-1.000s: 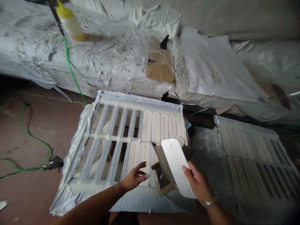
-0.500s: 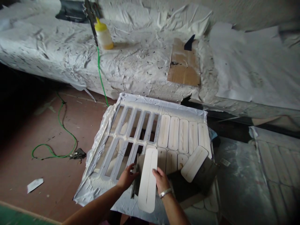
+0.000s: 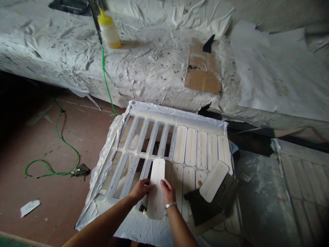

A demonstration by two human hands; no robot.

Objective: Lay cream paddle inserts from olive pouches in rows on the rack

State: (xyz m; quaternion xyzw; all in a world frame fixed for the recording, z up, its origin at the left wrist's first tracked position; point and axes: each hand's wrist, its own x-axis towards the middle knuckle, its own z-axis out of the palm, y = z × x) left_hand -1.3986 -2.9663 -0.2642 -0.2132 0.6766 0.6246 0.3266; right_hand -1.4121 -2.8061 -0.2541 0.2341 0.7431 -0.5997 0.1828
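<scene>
A white round-ended slat [image 3: 158, 175] points lengthwise away from the person, its long edges held equally near by the left grip [image 3: 140, 190] and right grip [image 3: 167, 192], both closed on it.

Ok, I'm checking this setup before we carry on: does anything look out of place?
Yes. One white slat lies at a slant on a dark sheet, at the lower right of the white frame, out of line with the neat rows of slats. Also, the frame's left slots stand open while its right side is filled.
</scene>
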